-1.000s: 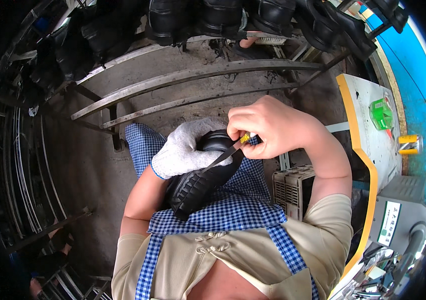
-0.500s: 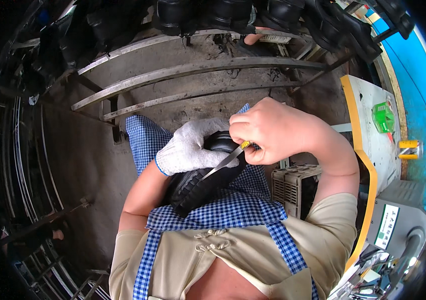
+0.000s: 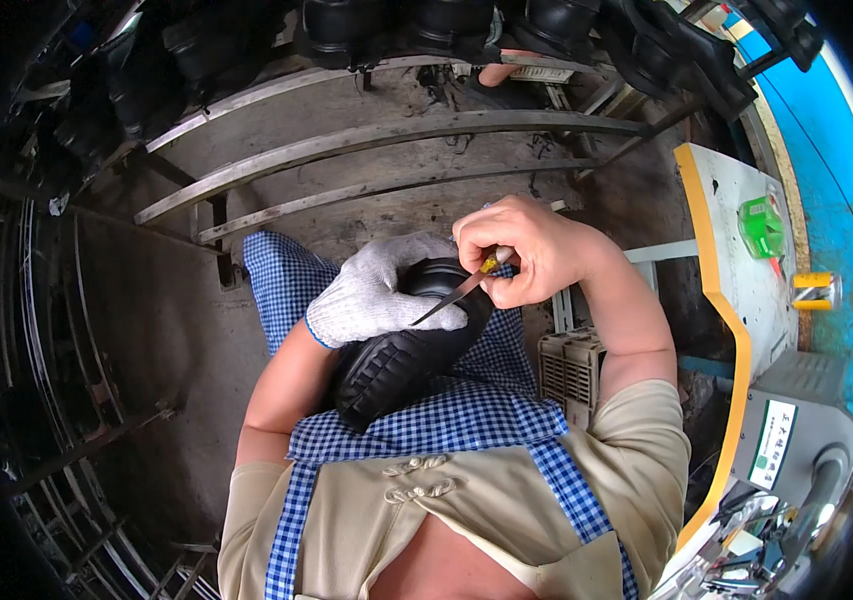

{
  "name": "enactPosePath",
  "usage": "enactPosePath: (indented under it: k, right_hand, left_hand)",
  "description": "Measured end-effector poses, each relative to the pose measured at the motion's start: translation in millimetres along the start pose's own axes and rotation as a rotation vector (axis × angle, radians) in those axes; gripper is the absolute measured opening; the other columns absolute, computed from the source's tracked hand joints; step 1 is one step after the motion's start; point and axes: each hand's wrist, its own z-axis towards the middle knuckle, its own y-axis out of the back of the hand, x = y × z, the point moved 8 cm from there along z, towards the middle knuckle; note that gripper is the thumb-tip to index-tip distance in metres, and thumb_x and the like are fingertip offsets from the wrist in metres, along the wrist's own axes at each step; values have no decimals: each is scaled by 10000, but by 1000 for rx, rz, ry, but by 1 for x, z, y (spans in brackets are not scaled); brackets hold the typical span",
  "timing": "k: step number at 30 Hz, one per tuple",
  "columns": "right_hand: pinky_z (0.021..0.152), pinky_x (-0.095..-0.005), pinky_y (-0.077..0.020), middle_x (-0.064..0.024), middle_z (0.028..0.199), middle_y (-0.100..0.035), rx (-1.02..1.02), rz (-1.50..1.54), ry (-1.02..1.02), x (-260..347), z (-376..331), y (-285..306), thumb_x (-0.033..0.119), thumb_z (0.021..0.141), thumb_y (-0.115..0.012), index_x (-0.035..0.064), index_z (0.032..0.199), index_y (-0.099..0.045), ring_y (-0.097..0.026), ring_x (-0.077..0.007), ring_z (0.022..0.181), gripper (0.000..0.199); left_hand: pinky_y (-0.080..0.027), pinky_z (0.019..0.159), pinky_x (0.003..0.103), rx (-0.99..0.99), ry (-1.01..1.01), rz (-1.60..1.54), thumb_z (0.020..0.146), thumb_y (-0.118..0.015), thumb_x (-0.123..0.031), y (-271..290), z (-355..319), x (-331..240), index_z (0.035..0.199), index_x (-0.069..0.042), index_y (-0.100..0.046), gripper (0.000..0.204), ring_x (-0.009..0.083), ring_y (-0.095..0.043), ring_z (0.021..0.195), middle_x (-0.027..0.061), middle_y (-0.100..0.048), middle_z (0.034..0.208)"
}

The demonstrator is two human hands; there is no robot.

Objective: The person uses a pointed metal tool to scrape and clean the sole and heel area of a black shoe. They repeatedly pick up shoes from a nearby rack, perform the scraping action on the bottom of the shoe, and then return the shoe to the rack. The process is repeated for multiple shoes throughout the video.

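Note:
My left hand (image 3: 371, 295), in a white knitted glove, is closed around a black shoe (image 3: 391, 370). The shoe's lugged sole faces up and its toe or heel end points down toward my lap. My bare right hand (image 3: 526, 250) grips a knife (image 3: 461, 292) by its yellow-marked handle, fingers curled. The thin blade slants down and left across the sole, its tip close to my gloved thumb. Whether the blade touches the shoe I cannot tell. Under the shoe lies my blue checked apron (image 3: 426, 430).
Metal rack bars (image 3: 396, 130) cross in front of me, with black shoes (image 3: 456, 25) lined up above. A yellow-edged white table (image 3: 746, 250) at right carries a green container (image 3: 762, 228). A grey machine (image 3: 796, 420) stands nearer, and a plastic crate (image 3: 568, 372) sits beside my right forearm.
My right hand has moved slightly up, and the knife has lifted with its blade now angled differently. My left hand still holds the shoe, almost unmoved.

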Motion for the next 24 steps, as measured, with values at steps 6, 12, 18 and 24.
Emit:
enactPosePath:
  k: [6, 12, 18, 24]
  right_hand:
    - [560, -319, -418, -63, 714, -551, -109, 81, 67, -9, -7, -2, 17, 621, -674, 25, 753, -522, -535, -202, 624, 201]
    - [548, -311, -396, -53, 710, -528, -233, 158, 53, -10, -21, -9, 32, 664, -644, 44, 766, -510, -505, -176, 607, 169]
    - [555, -275, -445, -70, 787, -614, -554, 1, -146, -76, -43, -51, 113, 740, -729, 55, 867, -555, -581, -129, 646, 223]
    - [621, -262, -556, -160, 1043, -712, -722, 103, 0, -66, -51, -80, 177, 679, -899, 50, 1414, -429, -729, -212, 812, 881]
  left_hand:
    - [-489, 944, 330, 16, 18, -27, 658, -908, -305, 0, 1, -2, 1178, -1, -651, 655, 186, -645, 1023, 109, -696, 1083]
    - [-483, 954, 341, -183, -80, -109, 647, -901, -225, 32, -12, 2, 1153, 27, -649, 619, 213, -633, 1029, 109, -666, 1116]
    - [-506, 946, 362, -667, -329, -546, 735, -784, -148, 110, -46, 13, 1248, 8, -581, 574, 220, -623, 1050, 113, -655, 1142]
    - [-525, 977, 461, -938, -446, -1107, 947, -592, -458, 150, -61, 47, 1317, -23, -532, 574, 322, -609, 1135, 165, -612, 1271]
